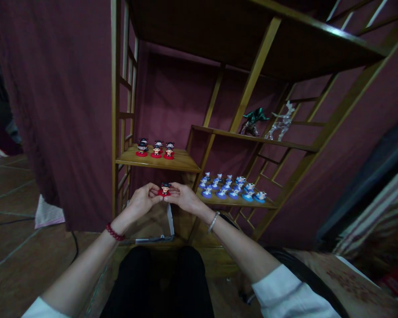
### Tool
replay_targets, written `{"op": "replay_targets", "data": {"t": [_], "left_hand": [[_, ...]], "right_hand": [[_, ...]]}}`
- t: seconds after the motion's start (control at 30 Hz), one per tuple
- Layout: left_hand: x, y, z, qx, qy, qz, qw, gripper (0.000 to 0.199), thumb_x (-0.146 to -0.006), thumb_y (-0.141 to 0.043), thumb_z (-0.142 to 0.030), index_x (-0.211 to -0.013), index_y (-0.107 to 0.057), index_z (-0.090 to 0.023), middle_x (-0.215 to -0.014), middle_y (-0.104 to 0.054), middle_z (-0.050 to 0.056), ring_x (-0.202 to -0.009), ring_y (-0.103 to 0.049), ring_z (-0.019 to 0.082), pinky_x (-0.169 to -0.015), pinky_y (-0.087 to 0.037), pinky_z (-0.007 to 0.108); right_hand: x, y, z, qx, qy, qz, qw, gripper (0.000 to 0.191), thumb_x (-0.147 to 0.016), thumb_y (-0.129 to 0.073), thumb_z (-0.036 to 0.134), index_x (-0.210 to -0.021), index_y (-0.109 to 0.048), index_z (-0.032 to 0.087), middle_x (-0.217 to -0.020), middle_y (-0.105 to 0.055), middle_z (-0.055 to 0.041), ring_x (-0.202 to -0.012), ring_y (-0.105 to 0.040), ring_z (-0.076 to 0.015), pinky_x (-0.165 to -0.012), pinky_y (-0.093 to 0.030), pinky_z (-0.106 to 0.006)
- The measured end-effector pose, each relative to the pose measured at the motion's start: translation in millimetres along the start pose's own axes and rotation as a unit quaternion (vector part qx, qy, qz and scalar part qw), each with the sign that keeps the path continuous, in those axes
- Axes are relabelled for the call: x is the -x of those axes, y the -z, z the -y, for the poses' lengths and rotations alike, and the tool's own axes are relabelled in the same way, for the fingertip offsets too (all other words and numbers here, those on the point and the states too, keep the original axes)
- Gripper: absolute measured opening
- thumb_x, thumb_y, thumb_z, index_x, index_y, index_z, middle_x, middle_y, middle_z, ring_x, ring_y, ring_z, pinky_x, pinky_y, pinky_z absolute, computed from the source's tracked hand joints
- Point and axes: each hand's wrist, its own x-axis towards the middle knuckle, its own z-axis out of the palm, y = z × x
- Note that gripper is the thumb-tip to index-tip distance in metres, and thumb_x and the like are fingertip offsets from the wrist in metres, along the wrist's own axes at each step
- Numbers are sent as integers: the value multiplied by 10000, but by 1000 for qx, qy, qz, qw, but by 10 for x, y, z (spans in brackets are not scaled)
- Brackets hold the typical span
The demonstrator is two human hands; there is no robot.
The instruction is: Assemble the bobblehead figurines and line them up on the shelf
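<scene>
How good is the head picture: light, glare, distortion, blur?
Head view: dim, darkest beneath the upper shelf; head view: glare on its front edge, upper right; head view: right frame post slants outward, likely lens distortion; head view: figurine between left hand and right hand is recognisable, fine detail soft.

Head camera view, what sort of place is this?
Probably a room in a home, though a small shop is possible: a wooden shelf holds small figurines, dark red cloth hangs beside it, and the floor looks tiled.
</scene>
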Motion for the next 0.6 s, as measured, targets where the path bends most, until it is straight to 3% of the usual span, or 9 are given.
{"op": "replay_targets", "data": {"t": [0.37,0.6], "left_hand": [[-167,81,-464,-15,-39,-14,999,251,-678,-591,-347,-846,-582,-162,-731,-624,11,-638,-555,120,-585,-438,220],[-370,108,-752,-112,-62,-51,990,236,-704,-569,-338,-871,-600,-174,-730,-628,0,-614,-543,116,-586,-410,222]], "right_hand": [[18,226,503,47,50,-5,998,364,-582,-707,252,-897,-548,163,-875,-634,-16,-806,-613,-139,-780,-498,-283],[-113,413,691,122,95,-48,987,367,-613,-689,245,-940,-546,157,-840,-629,-10,-755,-606,-122,-726,-495,-254]]}}
